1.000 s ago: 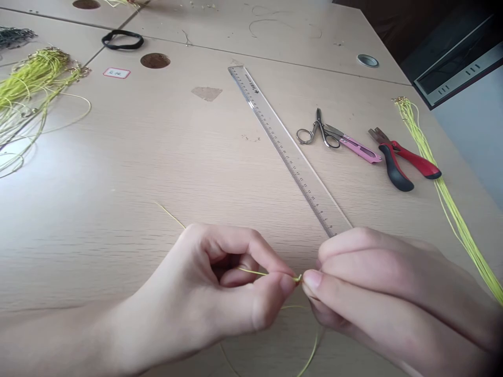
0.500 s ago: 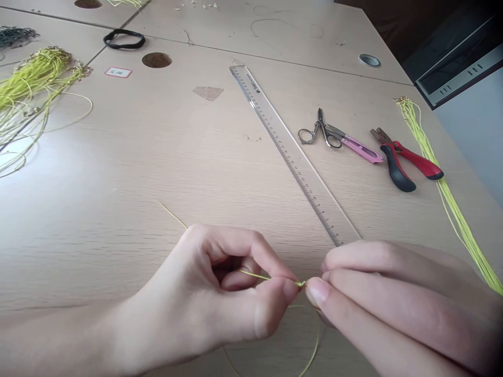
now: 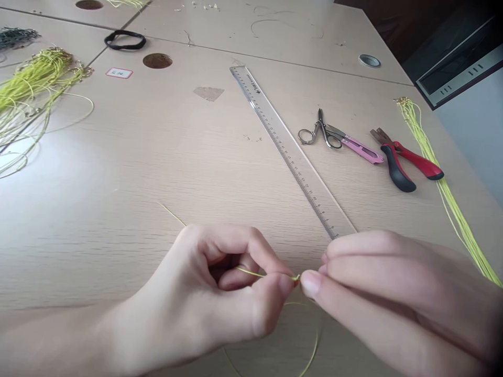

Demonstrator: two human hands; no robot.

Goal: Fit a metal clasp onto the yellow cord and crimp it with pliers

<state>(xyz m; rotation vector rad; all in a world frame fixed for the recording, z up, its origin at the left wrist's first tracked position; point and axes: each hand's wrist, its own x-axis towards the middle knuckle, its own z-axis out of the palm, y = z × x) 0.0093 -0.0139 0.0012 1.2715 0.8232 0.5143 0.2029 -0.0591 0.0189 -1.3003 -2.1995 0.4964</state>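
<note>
While left hand (image 3: 220,293) pinches yellow cord (image 3: 251,272), right hand (image 3: 393,298) pinching its end, ruler (image 3: 293,157) just behind

The pale wooden table (image 3: 157,157) holds a long clear plastic ruler (image 3: 288,154), and red-and-black pliers (image 3: 406,165) near its right edge.

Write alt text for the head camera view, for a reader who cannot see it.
Two bare hands pinch the end of a thin yellow cord just above a wooden table, left hand and right hand fingertip to fingertip. Behind them lie a clear ruler, small scissors, pink snips and red-and-black pliers, with yellow cord bundles at both sides.
</note>
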